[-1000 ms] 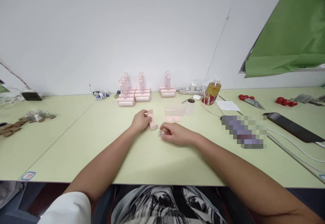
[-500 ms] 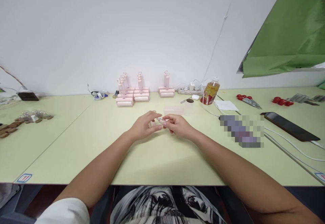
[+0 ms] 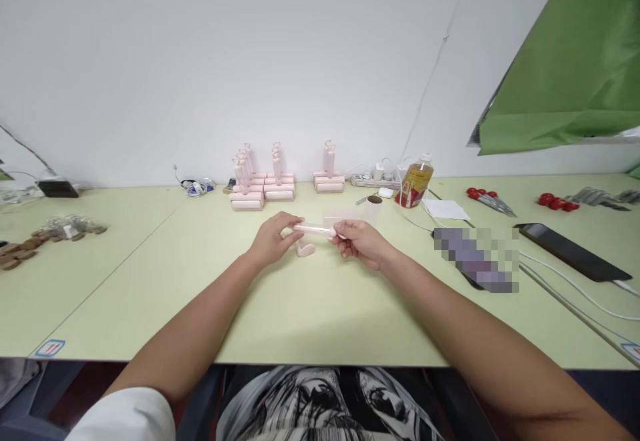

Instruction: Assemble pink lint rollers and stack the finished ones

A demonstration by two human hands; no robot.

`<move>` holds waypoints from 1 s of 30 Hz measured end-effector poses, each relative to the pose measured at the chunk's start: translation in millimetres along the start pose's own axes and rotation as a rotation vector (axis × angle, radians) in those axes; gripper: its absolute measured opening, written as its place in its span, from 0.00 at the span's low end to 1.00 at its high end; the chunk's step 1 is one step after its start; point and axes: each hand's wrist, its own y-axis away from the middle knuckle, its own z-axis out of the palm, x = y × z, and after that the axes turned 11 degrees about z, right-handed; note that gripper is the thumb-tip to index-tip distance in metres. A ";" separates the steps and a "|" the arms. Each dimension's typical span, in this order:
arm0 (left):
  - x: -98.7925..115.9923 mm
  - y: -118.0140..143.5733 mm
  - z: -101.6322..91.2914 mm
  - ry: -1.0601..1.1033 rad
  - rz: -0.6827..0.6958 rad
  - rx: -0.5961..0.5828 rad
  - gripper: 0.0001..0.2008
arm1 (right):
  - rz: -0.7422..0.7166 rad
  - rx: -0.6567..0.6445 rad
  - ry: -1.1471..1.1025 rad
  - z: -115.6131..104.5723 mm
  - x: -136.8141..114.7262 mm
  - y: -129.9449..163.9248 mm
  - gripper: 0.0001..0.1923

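Over the middle of the table, a pale pink, see-through tube (image 3: 315, 229) lies level between my two hands. My left hand (image 3: 275, 237) is closed on its left end, thumb and fingers pinching it. The other end, with a pale pink tip, sits in the closed fingers of my right hand (image 3: 360, 237). Just below the tube, near my left thumb, a small pink curved piece (image 3: 305, 250) rests on the table. Behind my hands lie a clear pink sleeve-like piece (image 3: 341, 215) and an upright whitish roll (image 3: 373, 207) with a brown core.
Several pink rollers with upright handles (image 3: 247, 199) stand along the wall. To the right are a drink bottle (image 3: 415, 181), white paper (image 3: 447, 209), red-handled tools (image 3: 487, 199) and a phone (image 3: 570, 249) on a cable. Brown discs (image 3: 25, 249) lie far left.
A small clear piece was between my fingers earlier; now the long pink tube spans both hands. My hands are slightly further apart, and the pink curved piece shows more fully.
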 end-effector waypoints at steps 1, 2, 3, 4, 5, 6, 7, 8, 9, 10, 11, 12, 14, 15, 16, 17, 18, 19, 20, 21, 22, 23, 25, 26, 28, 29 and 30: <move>1.6 -0.8 0.8 -0.025 0.023 -0.033 0.12 | -0.014 -0.003 0.010 2.2 1.5 0.4 0.13; 3.9 -1.8 1.4 -0.068 0.045 -0.060 0.12 | -0.038 0.005 0.023 4.7 3.0 1.1 0.13; 6.7 -3.0 1.8 -0.124 0.065 -0.082 0.12 | -0.067 0.017 0.036 7.3 4.6 1.8 0.14; 10.1 -4.3 2.0 -0.185 0.084 -0.100 0.12 | -0.096 0.030 0.047 9.7 6.1 2.6 0.15; 14.1 -5.6 2.1 -0.240 0.102 -0.114 0.12 | -0.121 0.036 0.056 11.9 7.6 3.3 0.16; 18.5 -6.8 2.3 -0.285 0.122 -0.125 0.12 | -0.142 0.033 0.064 13.8 8.9 4.0 0.17; 23.1 -7.9 2.7 -0.314 0.145 -0.137 0.12 | -0.158 0.019 0.073 15.2 10.2 4.5 0.18; 27.7 -8.8 3.2 -0.328 0.171 -0.153 0.13 | -0.173 0.000 0.084 16.2 11.5 4.8 0.19; 32.1 -9.5 4.0 -0.329 0.194 -0.171 0.13 | -0.191 -0.018 0.098 16.8 12.8 5.0 0.19; 35.9 -10.0 4.9 -0.321 0.211 -0.191 0.13 | -0.213 -0.032 0.115 17.1 14.0 5.1 0.20; 38.9 -10.3 5.8 -0.307 0.220 -0.209 0.13 | -0.238 -0.044 0.135 17.3 15.1 5.1 0.20; 41.2 -10.6 6.6 -0.293 0.222 -0.221 0.13 | -0.264 -0.053 0.155 17.4 16.1 5.2 0.20; 43.5 -10.9 7.5 -0.277 0.214 -0.228 0.14 | -0.310 -0.064 0.190 17.7 17.4 5.6 0.20; 44.0 -11.0 7.6 -0.274 0.209 -0.226 0.14 | -0.327 -0.067 0.201 18.1 17.7 6.0 0.19; 44.3 -11.0 7.5 -0.273 0.204 -0.223 0.14 | -0.340 -0.067 0.209 18.5 17.7 6.5 0.19; 44.7 -11.1 7.3 -0.272 0.200 -0.221 0.15 | -0.349 -0.065 0.215 19.0 17.6 7.0 0.18; 45.1 -11.0 6.9 -0.272 0.195 -0.220 0.15 | -0.358 -0.062 0.221 19.4 17.3 7.5 0.18; 45.8 -10.9 6.6 -0.274 0.189 -0.220 0.14 | -0.367 -0.060 0.226 19.8 16.9 7.9 0.18; 46.6 -10.7 6.3 -0.279 0.181 -0.221 0.14 | -0.377 -0.060 0.229 20.0 16.5 8.3 0.18; 47.5 -10.5 5.9 -0.286 0.172 -0.222 0.14 | -0.384 -0.064 0.233 20.0 16.1 8.4 0.18; 48.5 -10.2 5.6 -0.294 0.163 -0.226 0.14 | -0.390 -0.069 0.236 19.9 15.8 8.4 0.18; 49.5 -9.9 5.3 -0.302 0.156 -0.230 0.14 | -0.396 -0.075 0.236 19.5 15.7 8.4 0.18; 51.2 -9.5 4.6 -0.310 0.141 -0.247 0.14 | -0.409 -0.086 0.242 18.4 15.6 8.0 0.17; 51.8 -9.3 4.2 -0.312 0.133 -0.256 0.14 | -0.418 -0.091 0.251 17.9 15.6 7.9 0.16; 52.9 -9.2 3.4 -0.316 0.116 -0.275 0.14 | -0.438 -0.098 0.279 16.9 15.6 8.0 0.15; 53.4 -9.2 3.1 -0.318 0.106 -0.286 0.14 | -0.448 -0.100 0.296 16.6 15.5 8.2 0.14; 54.0 -9.2 2.7 -0.321 0.095 -0.295 0.14 | -0.459 -0.098 0.310 16.5 15.3 8.5 0.14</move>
